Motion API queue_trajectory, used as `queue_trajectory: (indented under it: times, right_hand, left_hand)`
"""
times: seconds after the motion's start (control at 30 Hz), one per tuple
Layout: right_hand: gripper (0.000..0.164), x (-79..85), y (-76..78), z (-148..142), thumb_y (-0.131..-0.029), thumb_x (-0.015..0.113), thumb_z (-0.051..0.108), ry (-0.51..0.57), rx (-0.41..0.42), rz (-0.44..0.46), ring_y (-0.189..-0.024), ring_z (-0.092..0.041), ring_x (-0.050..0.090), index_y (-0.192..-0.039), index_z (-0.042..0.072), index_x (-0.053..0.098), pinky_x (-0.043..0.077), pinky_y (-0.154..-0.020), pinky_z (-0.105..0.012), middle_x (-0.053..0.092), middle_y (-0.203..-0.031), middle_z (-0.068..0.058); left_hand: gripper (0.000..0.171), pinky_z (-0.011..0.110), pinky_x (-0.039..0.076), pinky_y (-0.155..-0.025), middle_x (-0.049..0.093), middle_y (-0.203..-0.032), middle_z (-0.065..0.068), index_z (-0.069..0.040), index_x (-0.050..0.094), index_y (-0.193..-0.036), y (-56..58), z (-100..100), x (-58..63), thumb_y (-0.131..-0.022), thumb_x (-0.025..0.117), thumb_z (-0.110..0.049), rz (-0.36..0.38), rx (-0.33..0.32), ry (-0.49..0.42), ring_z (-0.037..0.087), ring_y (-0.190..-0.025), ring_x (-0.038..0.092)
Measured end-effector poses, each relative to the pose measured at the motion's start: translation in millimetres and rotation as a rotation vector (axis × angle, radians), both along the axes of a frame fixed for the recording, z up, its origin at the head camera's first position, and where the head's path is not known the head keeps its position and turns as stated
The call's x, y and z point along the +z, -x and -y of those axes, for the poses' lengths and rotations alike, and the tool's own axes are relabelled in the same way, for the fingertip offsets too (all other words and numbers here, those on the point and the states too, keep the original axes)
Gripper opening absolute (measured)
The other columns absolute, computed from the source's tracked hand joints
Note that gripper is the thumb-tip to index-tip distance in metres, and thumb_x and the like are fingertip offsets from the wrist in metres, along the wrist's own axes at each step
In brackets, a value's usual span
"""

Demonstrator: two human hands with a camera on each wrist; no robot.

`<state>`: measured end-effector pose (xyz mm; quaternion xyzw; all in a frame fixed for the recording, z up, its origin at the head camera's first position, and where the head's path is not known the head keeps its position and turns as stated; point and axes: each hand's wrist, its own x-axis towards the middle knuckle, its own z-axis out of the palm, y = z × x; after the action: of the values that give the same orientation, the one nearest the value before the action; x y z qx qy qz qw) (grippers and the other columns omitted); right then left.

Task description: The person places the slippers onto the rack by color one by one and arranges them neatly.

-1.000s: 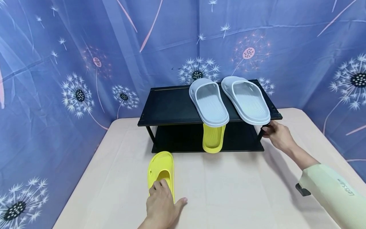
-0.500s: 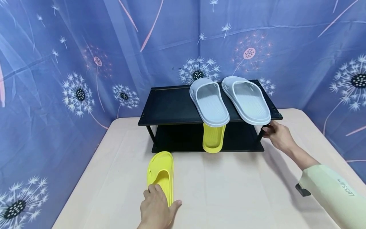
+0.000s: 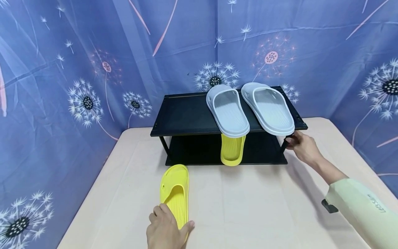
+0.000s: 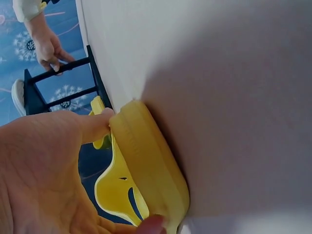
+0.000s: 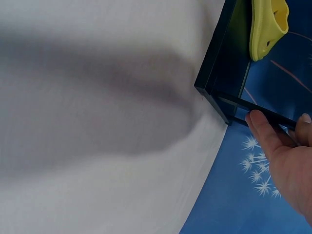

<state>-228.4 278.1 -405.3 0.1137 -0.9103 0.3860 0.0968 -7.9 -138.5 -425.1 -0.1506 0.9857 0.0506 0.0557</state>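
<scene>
A yellow slipper lies on the pale cloth in front of the black shoe rack, toe toward the rack. My left hand grips its heel end; in the left wrist view the thumb is at one side of the heel and a fingertip at the other. The other yellow slipper stands on the lower shelf, its toe part hidden beneath the upper one. At the rack's right end, my right hand holds the front post, fingers on one side and thumb on the other.
Two light grey-blue slippers sit side by side on the right half of the upper shelf, heels over its front edge. A blue dandelion-print curtain hangs behind and at both sides of the cloth-covered table.
My left hand has slid back along the yellow slipper, down and left in the head view, from its opening to its heel. The right hand keeps its hold on the rack.
</scene>
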Motion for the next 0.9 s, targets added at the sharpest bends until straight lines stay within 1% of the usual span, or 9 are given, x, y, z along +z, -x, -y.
queue_trajectory:
  times: [0.17,0.23,0.33,0.47,0.57,0.73,0.9]
  right_hand:
    - [0.019,0.3,0.2,0,-0.099,0.048,0.002,0.022,0.008,0.004,-0.069,0.0,0.065,-0.112,-0.011,0.054,0.054,-0.062,-0.011,0.063,-0.093,-0.03]
    - [0.02,0.1,0.1,0,-0.099,0.048,0.002,0.028,0.01,0.008,-0.069,0.0,0.065,-0.113,-0.011,0.053,0.055,-0.062,-0.012,0.063,-0.093,-0.03]
    - [0.021,0.0,0.0,0,-0.1,0.048,0.002,0.032,0.01,0.01,-0.07,-0.002,0.066,-0.114,-0.012,0.053,0.055,-0.062,-0.012,0.063,-0.093,-0.03]
    - [0.022,0.1,-0.1,0,-0.1,0.047,0.003,0.029,0.008,0.011,-0.07,-0.005,0.067,-0.115,-0.012,0.052,0.054,-0.062,-0.012,0.063,-0.094,-0.031]
    - [0.023,0.5,-0.3,1,-0.1,0.047,0.003,0.027,0.008,0.013,-0.072,-0.011,0.069,-0.116,-0.013,0.052,0.055,-0.062,-0.012,0.063,-0.094,-0.031]
    - [0.023,1.0,-0.5,1,-0.1,0.047,0.002,0.022,0.007,0.013,-0.074,-0.023,0.071,-0.117,-0.012,0.052,0.055,-0.062,-0.013,0.063,-0.094,-0.031]
    - [0.023,1.0,-0.4,2,-0.1,0.047,0.002,0.017,0.007,0.015,-0.073,-0.021,0.071,-0.116,-0.012,0.052,0.054,-0.061,-0.012,0.063,-0.094,-0.031]
  left_hand:
    - [0.107,0.035,0.044,-0.047,0.036,-0.074,0.016,0.015,0.038,-0.1,-1.2,2,-0.9,-0.06,0.069,-0.079,0.038,0.032,-0.026,0.025,-0.065,0.043]
    - [0.107,0.036,0.044,-0.048,0.036,-0.073,0.015,0.015,0.038,-0.099,-2.0,3,-1.6,-0.059,0.068,-0.08,0.047,0.038,-0.041,0.025,-0.064,0.043]
    - [0.106,0.039,0.046,-0.05,0.038,-0.073,0.015,0.014,0.038,-0.102,-3.0,5,-2.7,-0.059,0.071,-0.077,0.039,0.05,-0.075,0.026,-0.064,0.046]
    - [0.105,0.044,0.049,-0.055,0.043,-0.075,0.017,0.015,0.035,-0.109,-3.8,6,-2.8,-0.062,0.074,-0.07,0.038,0.059,-0.115,0.03,-0.066,0.052]
    - [0.102,0.045,0.049,-0.057,0.045,-0.076,0.018,0.015,0.034,-0.111,-3.2,8,-2.5,-0.063,0.077,-0.064,0.034,0.06,-0.138,0.031,-0.068,0.054]
    - [0.097,0.044,0.048,-0.056,0.045,-0.076,0.016,0.013,0.034,-0.11,-1.8,10,-2.3,-0.061,0.08,-0.057,0.041,0.078,-0.168,0.031,-0.067,0.054]
    - [0.099,0.043,0.049,-0.057,0.044,-0.075,0.015,0.013,0.034,-0.113,-1.2,11,-1.9,-0.061,0.082,-0.056,0.076,0.101,-0.185,0.028,-0.065,0.051]
